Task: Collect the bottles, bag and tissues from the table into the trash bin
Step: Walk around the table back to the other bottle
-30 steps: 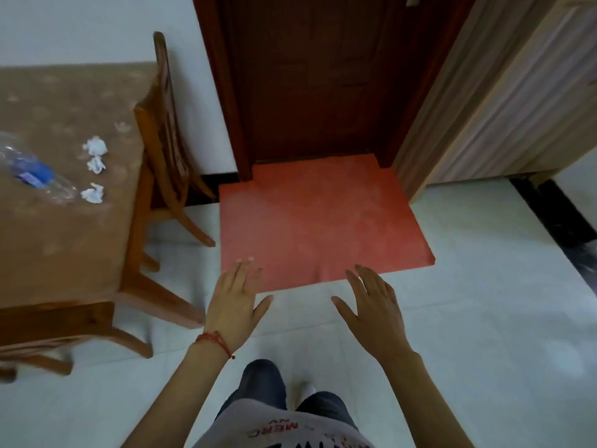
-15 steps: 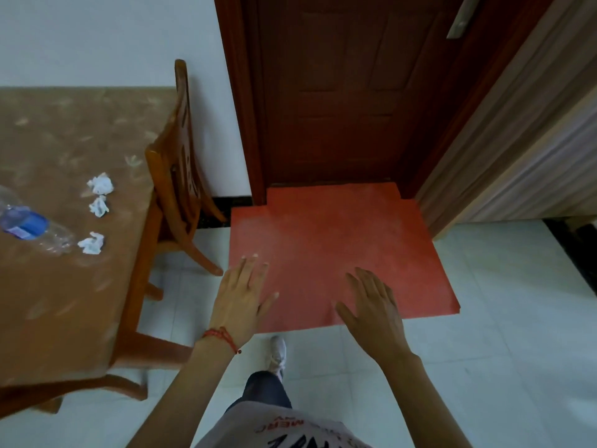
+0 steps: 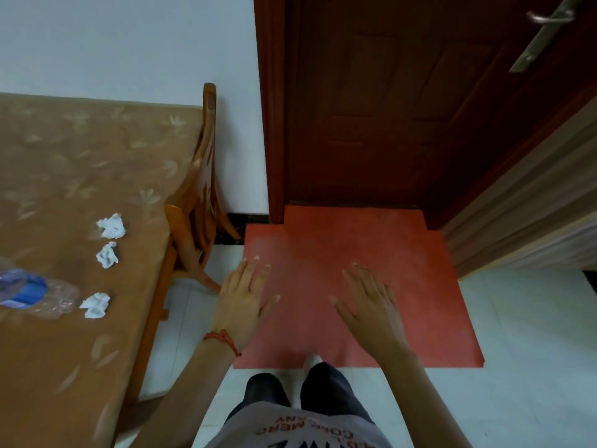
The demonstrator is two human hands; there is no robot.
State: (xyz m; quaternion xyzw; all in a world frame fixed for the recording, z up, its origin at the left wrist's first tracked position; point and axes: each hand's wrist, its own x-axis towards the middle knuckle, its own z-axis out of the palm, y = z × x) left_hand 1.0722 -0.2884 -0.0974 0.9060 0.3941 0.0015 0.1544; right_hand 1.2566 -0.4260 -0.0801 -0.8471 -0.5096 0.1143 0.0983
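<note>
A table (image 3: 64,350) with a brown patterned cloth fills the left side. On it lies a clear plastic bottle (image 3: 30,291) with a blue label, cut off by the left edge. Three crumpled white tissues sit near it: one far (image 3: 111,225), one in the middle (image 3: 107,255), one close to the bottle (image 3: 95,304). My left hand (image 3: 244,302) and my right hand (image 3: 371,307) hover over the floor, palms down, fingers straight, holding nothing. No bag or trash bin shows.
A wooden chair (image 3: 197,202) is tucked against the table's right end. A red mat (image 3: 352,286) lies before a dark wooden door (image 3: 403,98) with a metal handle (image 3: 546,24). White tiled floor (image 3: 517,367) spreads to the right.
The view has tilted up and shifted forward toward the door, so the table and mat appear lower and nearer. Both hands stay empty and spread in front of me.
</note>
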